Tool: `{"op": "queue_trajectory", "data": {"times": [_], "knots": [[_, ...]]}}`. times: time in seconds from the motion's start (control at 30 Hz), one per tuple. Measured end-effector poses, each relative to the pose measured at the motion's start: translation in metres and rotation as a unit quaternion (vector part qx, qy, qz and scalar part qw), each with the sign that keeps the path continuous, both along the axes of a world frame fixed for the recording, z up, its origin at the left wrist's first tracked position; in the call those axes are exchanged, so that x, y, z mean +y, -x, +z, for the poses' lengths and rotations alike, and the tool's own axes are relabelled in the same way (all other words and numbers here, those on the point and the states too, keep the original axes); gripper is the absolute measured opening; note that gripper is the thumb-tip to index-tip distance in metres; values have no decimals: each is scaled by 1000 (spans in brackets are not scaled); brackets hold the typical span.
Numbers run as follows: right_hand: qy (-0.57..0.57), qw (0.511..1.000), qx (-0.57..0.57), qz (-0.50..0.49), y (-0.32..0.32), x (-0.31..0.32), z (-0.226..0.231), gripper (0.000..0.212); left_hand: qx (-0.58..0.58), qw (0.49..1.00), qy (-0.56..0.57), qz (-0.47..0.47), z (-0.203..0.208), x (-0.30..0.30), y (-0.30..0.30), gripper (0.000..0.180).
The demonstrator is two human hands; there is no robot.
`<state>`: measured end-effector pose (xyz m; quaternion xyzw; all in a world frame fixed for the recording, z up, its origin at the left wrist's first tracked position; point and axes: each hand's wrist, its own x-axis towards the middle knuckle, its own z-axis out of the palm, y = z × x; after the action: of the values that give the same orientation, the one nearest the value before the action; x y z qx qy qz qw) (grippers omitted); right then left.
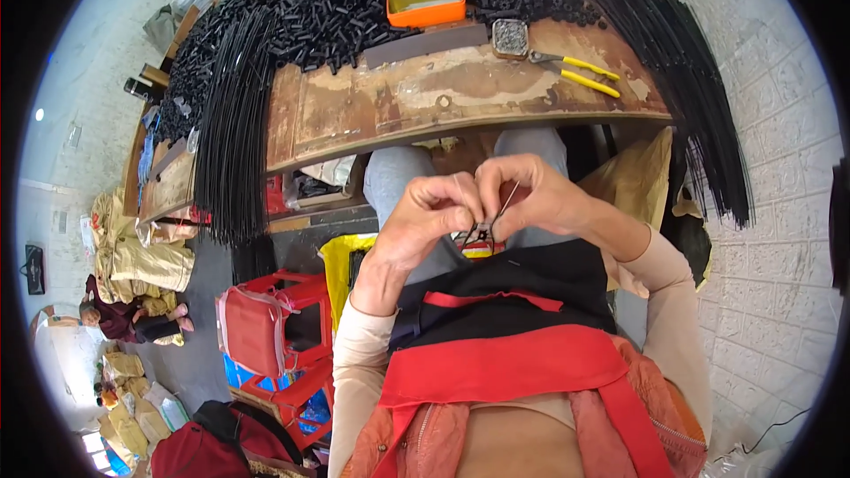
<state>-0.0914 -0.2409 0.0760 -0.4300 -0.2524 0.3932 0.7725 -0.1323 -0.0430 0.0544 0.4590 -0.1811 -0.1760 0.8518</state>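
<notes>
My left hand [423, 217] and my right hand [535, 199] meet over my lap, in front of the table edge, with fingertips almost touching. Each is closed in a pinch. A thin wire [508, 198] slants up out of the right fingers. Below the fingertips, a small black part [482, 233] shows between the two thumbs; its exact kind is too small to make out. What the left fingertips grip is mostly hidden by the fingers themselves. Beneath the hands lies a black apron [513, 274] with red trim.
Across the worn wooden table [354, 115] lie yellow-handled pliers [589, 75], a small tin of metal bits [510, 38], an orange box [426, 5] and heaped black tubes [328, 0]. Black rods [235, 133] overhang its edge. Red stools [257, 327] stand left; a person [124, 314] sits beyond.
</notes>
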Motion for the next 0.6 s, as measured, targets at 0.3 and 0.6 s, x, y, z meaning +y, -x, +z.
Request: {"op": "queue_trajectory", "data": {"times": [0.3, 0.6], "knots": [[17, 965, -243, -97, 7, -11, 19, 18, -26, 998, 32, 50, 14, -10, 7, 15], [59, 959, -224, -161, -22, -24, 13, 13, -16, 996, -84, 25, 1, -9, -23, 17]]}}
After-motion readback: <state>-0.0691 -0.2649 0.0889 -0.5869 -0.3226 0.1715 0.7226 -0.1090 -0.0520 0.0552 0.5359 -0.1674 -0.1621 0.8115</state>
